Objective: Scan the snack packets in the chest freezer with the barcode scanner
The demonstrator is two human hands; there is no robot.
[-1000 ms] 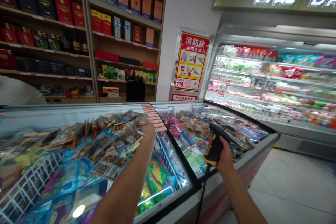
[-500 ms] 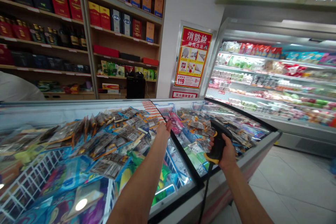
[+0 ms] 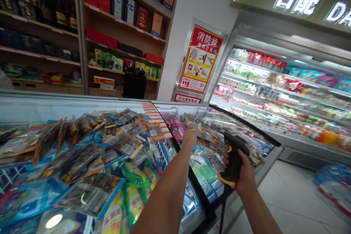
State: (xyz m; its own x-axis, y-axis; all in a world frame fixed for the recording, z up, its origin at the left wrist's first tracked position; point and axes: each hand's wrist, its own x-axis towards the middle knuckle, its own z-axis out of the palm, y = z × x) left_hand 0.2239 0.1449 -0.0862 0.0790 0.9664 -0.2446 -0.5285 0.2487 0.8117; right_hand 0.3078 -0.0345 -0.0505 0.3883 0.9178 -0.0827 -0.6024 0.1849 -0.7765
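Observation:
My right hand is wrapped round the grip of a black and yellow barcode scanner, whose cable hangs down over the freezer's front. My left hand reaches over the chest freezer, just right of the black lid edge. Its fingers point away from me and are mostly hidden behind the back of the hand. Close to it lie a pink package and brown and orange ice cream packets. I cannot tell whether the left hand touches any of them.
More packets and green-yellow wrapped ice creams fill the freezer's left part. Behind stand wooden shelves of boxes and a red fire-hydrant poster. A lit refrigerated display and tiled floor are at right.
My left hand has moved right, across the black lid edge. The scanner in my right hand sits slightly lower and further right. The view has tilted, with the freezer's left part appearing closer.

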